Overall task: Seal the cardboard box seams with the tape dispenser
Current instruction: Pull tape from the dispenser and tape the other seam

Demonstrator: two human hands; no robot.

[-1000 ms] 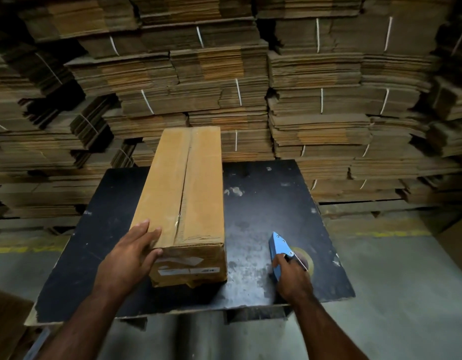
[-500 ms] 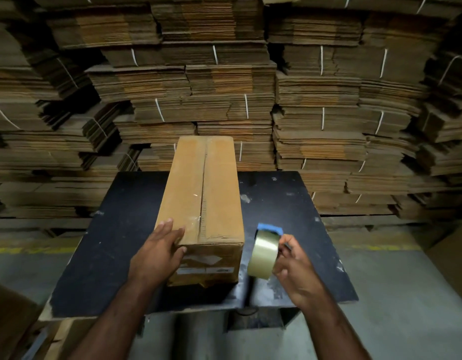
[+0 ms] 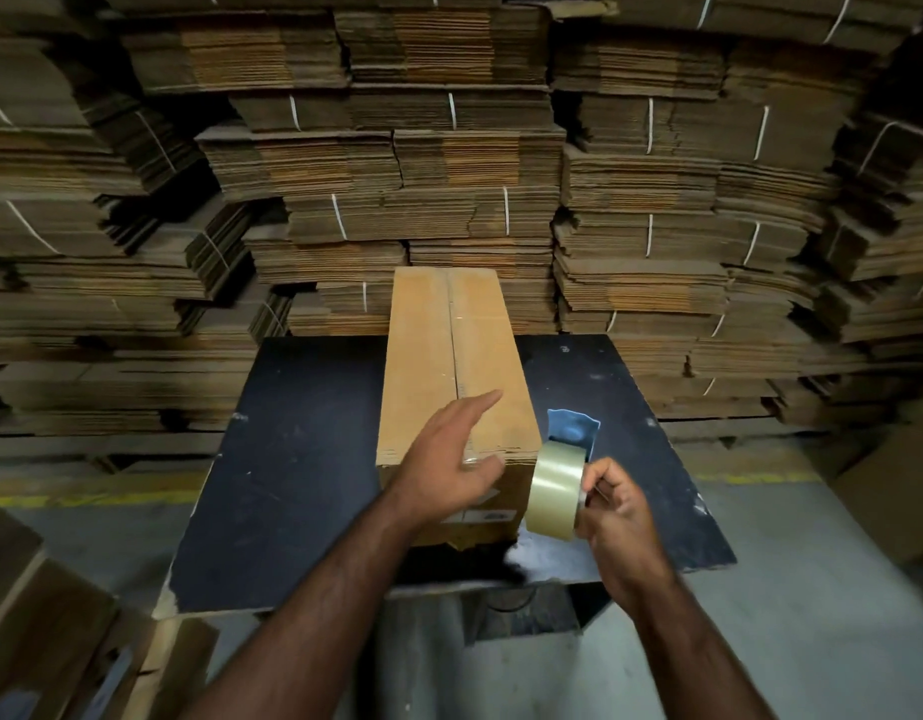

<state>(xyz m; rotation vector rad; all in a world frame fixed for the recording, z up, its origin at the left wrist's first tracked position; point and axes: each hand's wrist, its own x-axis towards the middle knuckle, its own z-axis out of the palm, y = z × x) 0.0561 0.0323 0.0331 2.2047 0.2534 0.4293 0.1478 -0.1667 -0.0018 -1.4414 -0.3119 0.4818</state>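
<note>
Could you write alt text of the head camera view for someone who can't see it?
A person's right hand grips a blue tape dispenser beside a long brown cardboard box on a black table; the open left hand reaches over it.

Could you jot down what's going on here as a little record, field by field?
Box: long brown cardboard box lying on the black tabletop, centre seam facing up
Tool: blue tape dispenser with clear tape roll, beside the box's near right corner
Right hand: grips the dispenser
Left hand: fingers spread over the box's near end
Backdrop: strapped stacks of flattened cardboard
</note>
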